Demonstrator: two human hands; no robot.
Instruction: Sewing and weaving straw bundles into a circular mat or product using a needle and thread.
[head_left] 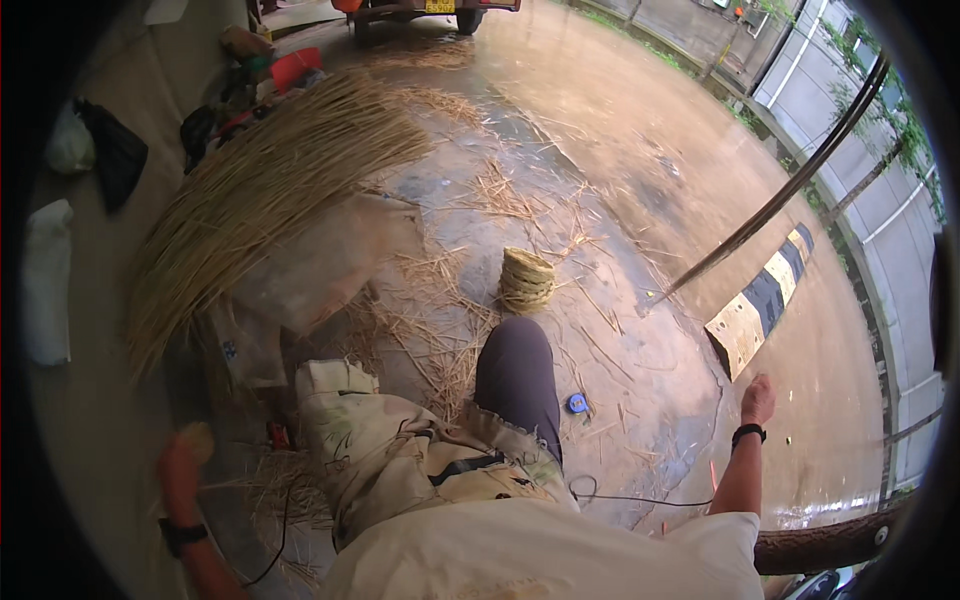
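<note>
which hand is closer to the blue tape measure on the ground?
Right. The right hand hangs to the right of the tape measure, at about its level. The left hand is blurred, much farther off on the other side, beyond the person's leg.

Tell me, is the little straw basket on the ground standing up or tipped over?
Standing up. The woven straw basket sits on its base on the wet ground, its round rim facing upward, beyond the person's knee.
</note>
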